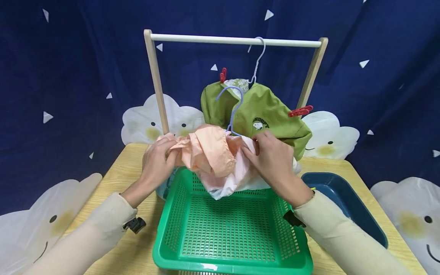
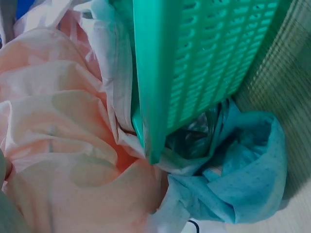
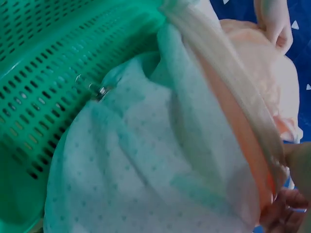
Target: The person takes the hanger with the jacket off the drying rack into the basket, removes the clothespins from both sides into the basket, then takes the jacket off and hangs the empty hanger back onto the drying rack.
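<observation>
A peach jacket [image 1: 213, 149] with a pale dotted lining [image 3: 146, 145] hangs bunched between my hands, over the back of the green basket [image 1: 161, 236]. My left hand [image 1: 158, 160] grips the gathered peach cloth at its left end. On the other side my right hand [image 1: 275, 160] pinches the garment's pale edge between thumb and fingers. A lavender hanger [image 1: 237, 110] rises from the jacket's neck, its hook pointing up and its lower part hidden in the cloth. Behind it, a green jacket [image 1: 275, 99] hangs from a second hanger [image 1: 258, 63].
The rack's white rail [image 1: 206, 39] spans two wooden posts. Red clothespins [image 1: 300, 111] grip the green jacket at shoulder and collar. A dark blue tray [image 1: 350, 206] lies right of the basket. Light blue cloth [image 2: 238, 179] sits beside the basket's left side on the wooden table [image 1: 120, 248].
</observation>
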Action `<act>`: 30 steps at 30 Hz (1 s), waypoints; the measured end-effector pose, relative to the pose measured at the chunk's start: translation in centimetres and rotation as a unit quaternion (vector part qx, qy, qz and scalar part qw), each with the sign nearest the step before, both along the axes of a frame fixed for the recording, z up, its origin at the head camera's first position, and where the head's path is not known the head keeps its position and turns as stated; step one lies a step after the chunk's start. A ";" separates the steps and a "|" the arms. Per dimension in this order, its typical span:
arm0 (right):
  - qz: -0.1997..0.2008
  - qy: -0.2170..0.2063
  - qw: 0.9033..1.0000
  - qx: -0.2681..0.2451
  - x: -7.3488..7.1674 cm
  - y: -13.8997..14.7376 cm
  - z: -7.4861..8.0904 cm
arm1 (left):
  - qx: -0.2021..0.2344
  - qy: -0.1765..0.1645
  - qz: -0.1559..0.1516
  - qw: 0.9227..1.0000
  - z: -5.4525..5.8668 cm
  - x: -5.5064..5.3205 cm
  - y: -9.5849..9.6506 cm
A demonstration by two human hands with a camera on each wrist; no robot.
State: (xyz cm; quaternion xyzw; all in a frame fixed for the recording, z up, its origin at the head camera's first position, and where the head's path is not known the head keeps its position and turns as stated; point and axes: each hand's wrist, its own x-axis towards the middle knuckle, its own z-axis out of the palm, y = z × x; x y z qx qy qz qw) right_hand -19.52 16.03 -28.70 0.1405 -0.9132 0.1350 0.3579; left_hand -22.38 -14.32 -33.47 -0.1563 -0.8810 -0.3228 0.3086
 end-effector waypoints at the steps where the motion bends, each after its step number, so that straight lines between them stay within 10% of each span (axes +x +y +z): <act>1: 0.005 -0.003 1.000 -0.001 -0.1 0.1 0.0 | 0.003 0.003 0.000 1.000 0.0 0.0 -0.2; 21: 0.045 -0.152 0.978 -0.135 -0.1 7.5 1.0 | 0.051 0.072 0.027 0.996 1.1 0.0 -4.0; 25: 0.096 -0.236 0.950 -0.182 0.1 7.9 0.6 | 0.057 0.073 0.027 0.995 1.3 0.2 -4.2; 30: 0.179 -0.351 0.883 -0.256 0.7 7.7 0.2 | 0.062 0.076 0.033 0.995 1.2 0.2 -4.5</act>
